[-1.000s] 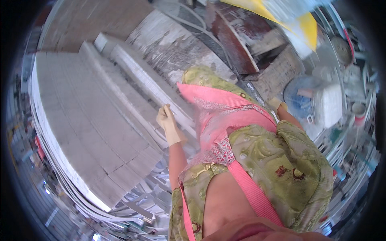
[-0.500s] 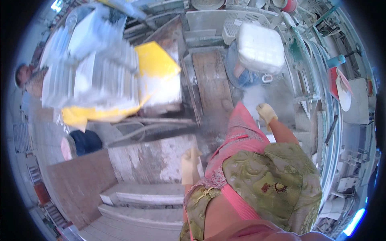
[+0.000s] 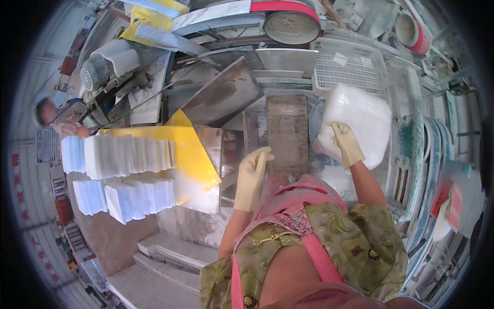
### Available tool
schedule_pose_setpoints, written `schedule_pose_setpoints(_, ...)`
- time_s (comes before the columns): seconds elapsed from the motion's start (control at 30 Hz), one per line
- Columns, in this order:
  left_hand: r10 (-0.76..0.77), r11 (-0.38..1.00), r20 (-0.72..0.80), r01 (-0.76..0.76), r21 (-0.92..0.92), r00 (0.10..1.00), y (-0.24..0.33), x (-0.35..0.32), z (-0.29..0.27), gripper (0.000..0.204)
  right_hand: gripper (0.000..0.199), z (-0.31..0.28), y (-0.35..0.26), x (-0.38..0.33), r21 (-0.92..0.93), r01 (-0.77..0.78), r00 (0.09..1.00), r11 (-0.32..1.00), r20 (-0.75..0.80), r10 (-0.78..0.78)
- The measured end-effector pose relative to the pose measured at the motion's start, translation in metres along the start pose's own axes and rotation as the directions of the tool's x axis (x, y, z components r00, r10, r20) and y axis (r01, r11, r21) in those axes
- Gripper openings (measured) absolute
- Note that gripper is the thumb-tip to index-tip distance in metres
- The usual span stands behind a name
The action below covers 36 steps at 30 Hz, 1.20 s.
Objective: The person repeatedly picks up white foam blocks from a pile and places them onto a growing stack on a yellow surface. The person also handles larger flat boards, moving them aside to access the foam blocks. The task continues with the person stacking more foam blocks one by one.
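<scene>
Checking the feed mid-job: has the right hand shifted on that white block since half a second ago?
Cannot tell for the grip. The right hand rests on the white block beside the wooden board; the head camera swung, so any shift is unclear.

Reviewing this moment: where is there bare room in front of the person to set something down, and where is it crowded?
Bare: the dusty wooden board, between the left hand and the white slab under the right hand; also the yellow sheet's right corner. Crowded: stacked white tiles on the left, the white basket and belt wheel behind.
</scene>
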<state>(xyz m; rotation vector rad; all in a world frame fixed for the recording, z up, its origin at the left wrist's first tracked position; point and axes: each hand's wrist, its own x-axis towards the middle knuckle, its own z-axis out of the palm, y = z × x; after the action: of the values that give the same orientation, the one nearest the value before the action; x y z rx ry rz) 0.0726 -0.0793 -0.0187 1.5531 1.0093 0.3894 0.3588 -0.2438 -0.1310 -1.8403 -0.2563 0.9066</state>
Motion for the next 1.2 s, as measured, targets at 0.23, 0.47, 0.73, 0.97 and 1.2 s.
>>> schedule_pose_setpoints(0.23, -0.103, 0.993, -0.138, 0.094, -0.065, 0.985, 0.010, 0.101, -0.030, 0.030, 0.030, 0.062, -0.074, 0.099, -0.024, 0.041, 0.986, 0.999, 0.165, -0.037)
schedule_pose_setpoints(0.47, 0.013, 0.994, -0.163, -0.031, -0.107, 0.987, 0.049, 0.217, -0.028, 0.031, 0.029, 0.050, -0.096, 0.159, 0.062, 0.072, 0.997, 0.995, 0.030, -0.074)
schedule_pose_setpoints(0.73, 0.176, 0.984, -0.005, -0.176, -0.026, 0.984, 0.096, 0.338, -0.027, 0.032, 0.031, 0.018, -0.055, 0.235, 0.309, 0.008, 0.985, 0.951, -0.167, 0.046)
schedule_pose_setpoints(0.97, 0.116, 0.866, 0.505, -0.336, 0.371, 0.855, 0.135, 0.434, 0.084, 0.026, 0.047, -0.113, -0.049, 0.325, -0.368, -0.192, 0.673, 0.910, -0.724, -0.151)
schedule_pose_setpoints(1.2, 0.328, 0.571, 0.859, -0.807, 0.151, 0.393, 0.115, 0.561, 0.346, 0.022, 0.069, -0.305, -0.102, 0.300, -0.628, -0.250, 0.533, 0.737, -0.725, -0.437)
